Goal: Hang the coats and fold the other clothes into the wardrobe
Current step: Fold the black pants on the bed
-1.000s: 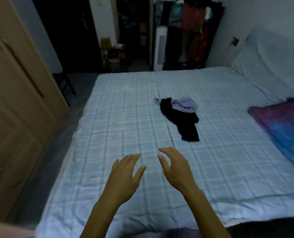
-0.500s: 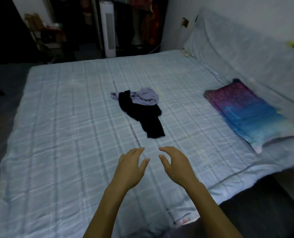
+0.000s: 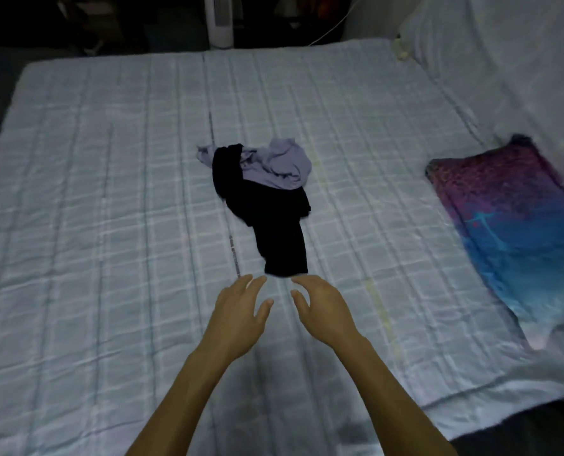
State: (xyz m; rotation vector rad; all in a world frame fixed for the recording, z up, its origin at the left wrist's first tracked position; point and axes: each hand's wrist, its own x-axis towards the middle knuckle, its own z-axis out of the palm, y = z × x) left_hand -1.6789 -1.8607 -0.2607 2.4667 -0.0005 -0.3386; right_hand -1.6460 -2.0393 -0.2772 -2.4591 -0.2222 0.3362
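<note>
Fingers (image 3: 249,284) of left hand (image 3: 241,311) and right hand (image 3: 323,307) loosely spread, empty, just short of black garment (image 3: 267,218) on bed (image 3: 109,192), lilac garment (image 3: 280,166) tangled with its far end, seemingly poised to gather it for folding.

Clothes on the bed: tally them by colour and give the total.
black garment: 1
lavender garment: 1
Total: 2
</note>
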